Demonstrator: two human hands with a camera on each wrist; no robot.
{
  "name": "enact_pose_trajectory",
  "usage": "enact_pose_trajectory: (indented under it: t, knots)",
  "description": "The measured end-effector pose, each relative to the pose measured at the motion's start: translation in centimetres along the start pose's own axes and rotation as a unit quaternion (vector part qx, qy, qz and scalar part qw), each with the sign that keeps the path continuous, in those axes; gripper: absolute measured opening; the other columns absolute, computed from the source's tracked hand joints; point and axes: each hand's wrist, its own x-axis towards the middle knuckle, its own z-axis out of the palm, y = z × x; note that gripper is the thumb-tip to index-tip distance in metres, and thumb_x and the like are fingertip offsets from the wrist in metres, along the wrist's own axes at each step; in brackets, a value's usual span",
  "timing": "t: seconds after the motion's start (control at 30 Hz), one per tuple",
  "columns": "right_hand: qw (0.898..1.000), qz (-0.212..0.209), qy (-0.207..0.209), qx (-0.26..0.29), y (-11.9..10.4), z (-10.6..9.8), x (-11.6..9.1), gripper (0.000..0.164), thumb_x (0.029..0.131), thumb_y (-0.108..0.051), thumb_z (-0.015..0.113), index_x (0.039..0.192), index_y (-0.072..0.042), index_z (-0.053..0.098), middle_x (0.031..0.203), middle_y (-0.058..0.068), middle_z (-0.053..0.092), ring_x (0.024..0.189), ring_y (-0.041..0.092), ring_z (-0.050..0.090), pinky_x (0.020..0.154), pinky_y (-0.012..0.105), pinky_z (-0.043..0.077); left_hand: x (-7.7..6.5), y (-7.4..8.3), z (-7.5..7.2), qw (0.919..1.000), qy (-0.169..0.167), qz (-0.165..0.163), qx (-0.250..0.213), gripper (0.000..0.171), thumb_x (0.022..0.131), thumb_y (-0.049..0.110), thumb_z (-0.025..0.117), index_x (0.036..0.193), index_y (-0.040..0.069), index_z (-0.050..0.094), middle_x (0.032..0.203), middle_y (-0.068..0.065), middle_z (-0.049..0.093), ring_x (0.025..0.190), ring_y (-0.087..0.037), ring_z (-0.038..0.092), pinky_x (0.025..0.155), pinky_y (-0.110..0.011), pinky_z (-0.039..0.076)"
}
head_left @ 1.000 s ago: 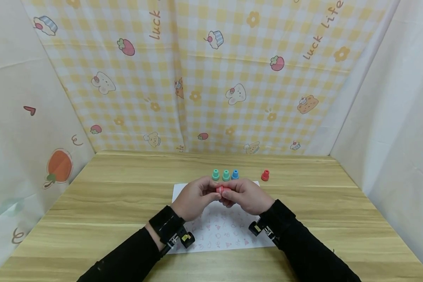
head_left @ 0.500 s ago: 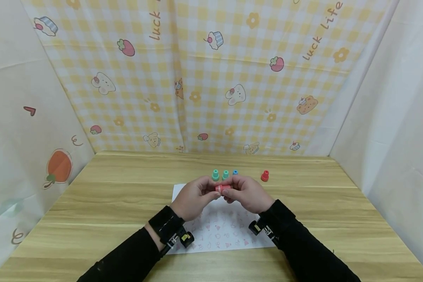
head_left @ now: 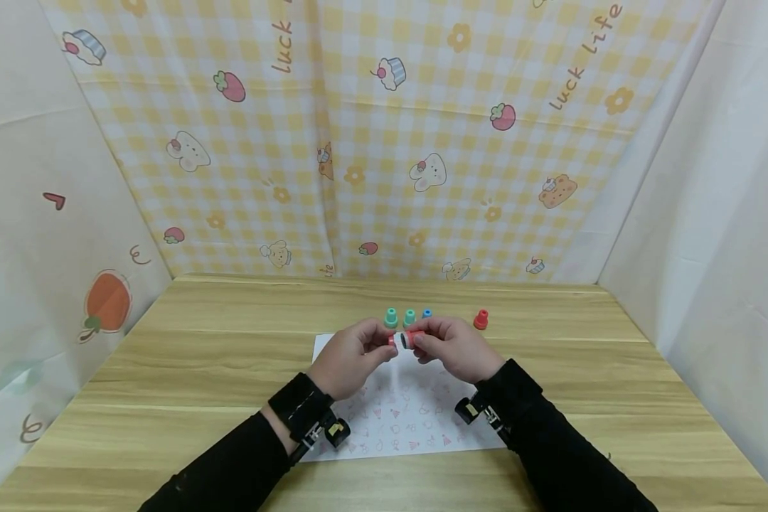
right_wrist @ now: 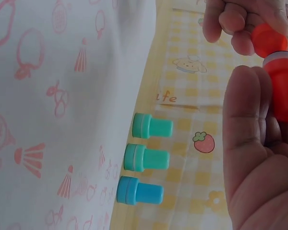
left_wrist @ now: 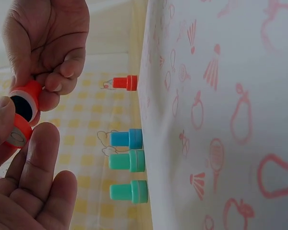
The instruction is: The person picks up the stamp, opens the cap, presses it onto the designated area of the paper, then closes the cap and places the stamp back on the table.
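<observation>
My left hand (head_left: 350, 361) pinches a small red cap (left_wrist: 20, 132) with a pale label on its end. In my right hand (head_left: 459, 350) is a red stamp (right_wrist: 283, 85), pinched between thumb and fingers. Its dark round face, plain in the left wrist view, points toward the cap. A narrow gap parts stamp and cap in the head view. Both hands are above a white sheet of paper (head_left: 403, 419) printed with rows of faint red fruit, shuttlecock and racket marks.
Behind the paper, two green stamps (head_left: 391, 318) (right_wrist: 149, 157) and a blue stamp (right_wrist: 140, 190) stand upright in a row. Farther right stands another red stamp (head_left: 481, 319). The wooden table (head_left: 185, 355) meets a checked cloth (head_left: 262, 178) at the back.
Cap and stamp were together between my fingers; now they are apart. My right hand has drawn slightly rightward with the stamp, while my left hand keeps the cap nearly in place.
</observation>
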Motion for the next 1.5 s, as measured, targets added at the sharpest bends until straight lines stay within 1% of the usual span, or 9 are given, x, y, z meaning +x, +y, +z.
enact_pose_trajectory:
  t: [0.13, 0.3, 0.43, 0.6, 0.8, 0.9, 1.17, 1.27, 1.5]
  knots:
    - [1.0, 0.012, 0.006, -0.002, 0.2, -0.2, 0.0, 0.025, 0.109, -0.008, 0.056, 0.125, 0.005, 0.069, 0.111, 0.026, 0.072, 0.089, 0.02, 0.07, 0.087, 0.035, 0.062, -0.1, 0.0, 0.0, 0.9998, 0.01, -0.005, 0.014, 0.008, 0.101, 0.016, 0.072, 0.109, 0.017, 0.07, 0.1, 0.007, 0.074, 0.095, -0.009, 0.068, 0.085, -0.034, 0.059]
    - [1.0, 0.02, 0.011, -0.008, 0.3, -0.6, 0.1, 0.023, 0.108, -0.009, 0.057, 0.123, 0.004, 0.07, 0.111, 0.023, 0.073, 0.09, 0.022, 0.071, 0.087, 0.035, 0.062, -0.1, -0.1, -0.1, 0.9995, 0.019, -0.009, 0.022, 0.007, 0.1, 0.016, 0.073, 0.107, 0.015, 0.071, 0.098, 0.007, 0.074, 0.092, -0.009, 0.068, 0.085, -0.035, 0.059]
    - [1.0, 0.022, 0.018, -0.014, 0.3, -1.0, 0.1, 0.021, 0.107, -0.011, 0.06, 0.121, 0.002, 0.07, 0.108, 0.019, 0.075, 0.088, 0.022, 0.068, 0.084, 0.033, 0.061, 0.0, -0.1, -0.2, 0.9996, 0.018, -0.01, 0.022, 0.007, 0.1, 0.016, 0.073, 0.105, 0.014, 0.07, 0.096, 0.006, 0.073, 0.089, -0.01, 0.067, 0.08, -0.03, 0.057]
    - [0.997, 0.021, 0.047, -0.065, 0.0, -1.5, 0.1, 0.016, 0.105, -0.016, 0.065, 0.111, -0.004, 0.073, 0.098, 0.01, 0.076, 0.083, 0.023, 0.063, 0.075, 0.029, 0.056, 0.2, -0.1, -0.5, 0.9995, 0.019, -0.01, 0.023, 0.006, 0.1, 0.018, 0.074, 0.103, 0.016, 0.069, 0.094, 0.007, 0.072, 0.087, -0.01, 0.066, 0.076, -0.027, 0.055]
    - [0.984, 0.036, 0.078, -0.156, 0.0, -1.5, 0.0, 0.012, 0.103, -0.021, 0.069, 0.098, -0.014, 0.077, 0.093, 0.008, 0.078, 0.079, 0.018, 0.061, 0.078, 0.031, 0.052, 0.3, -0.1, -0.5, 0.9995, 0.019, -0.013, 0.021, 0.006, 0.1, 0.017, 0.074, 0.103, 0.017, 0.068, 0.094, 0.006, 0.071, 0.086, -0.011, 0.065, 0.076, -0.027, 0.054]
    - [0.98, 0.044, 0.081, -0.178, 0.1, -1.3, 0.1, 0.01, 0.102, -0.021, 0.071, 0.095, -0.016, 0.077, 0.092, 0.009, 0.079, 0.078, 0.018, 0.061, 0.077, 0.031, 0.052, 0.3, -0.1, -0.5, 0.9996, 0.017, -0.013, 0.019, 0.007, 0.1, 0.017, 0.074, 0.106, 0.015, 0.069, 0.094, 0.006, 0.071, 0.085, -0.012, 0.065, 0.075, -0.026, 0.054]
    - [0.97, 0.047, 0.067, -0.23, 0.5, -1.1, 0.4, 0.009, 0.097, -0.019, 0.078, 0.088, -0.018, 0.077, 0.083, 0.005, 0.075, 0.073, 0.017, 0.06, 0.064, 0.032, 0.049, 0.2, -0.2, -0.4, 0.9996, 0.017, -0.014, 0.015, 0.008, 0.1, 0.016, 0.074, 0.107, 0.016, 0.07, 0.095, 0.006, 0.071, 0.086, -0.012, 0.064, 0.075, -0.026, 0.054]
    - [0.962, 0.054, 0.057, -0.261, 0.7, -0.9, 0.6, 0.011, 0.096, -0.022, 0.079, 0.086, -0.019, 0.076, 0.08, 0.0, 0.072, 0.07, 0.016, 0.058, 0.064, 0.031, 0.048, 0.2, -0.2, -0.4, 0.9996, 0.016, -0.017, 0.015, 0.009, 0.1, 0.017, 0.074, 0.107, 0.017, 0.07, 0.095, 0.006, 0.071, 0.085, -0.013, 0.064, 0.075, -0.025, 0.054]
    - [0.945, 0.086, 0.044, -0.312, 1.1, -0.4, 1.3, 0.015, 0.094, -0.026, 0.082, 0.082, -0.019, 0.075, 0.074, -0.004, 0.065, 0.071, 0.016, 0.056, 0.063, 0.028, 0.045, 0.3, -0.3, -0.3, 0.9998, 0.01, -0.014, 0.01, 0.013, 0.101, 0.018, 0.073, 0.111, 0.01, 0.07, 0.096, 0.005, 0.072, 0.086, -0.013, 0.064, 0.075, -0.025, 0.054]
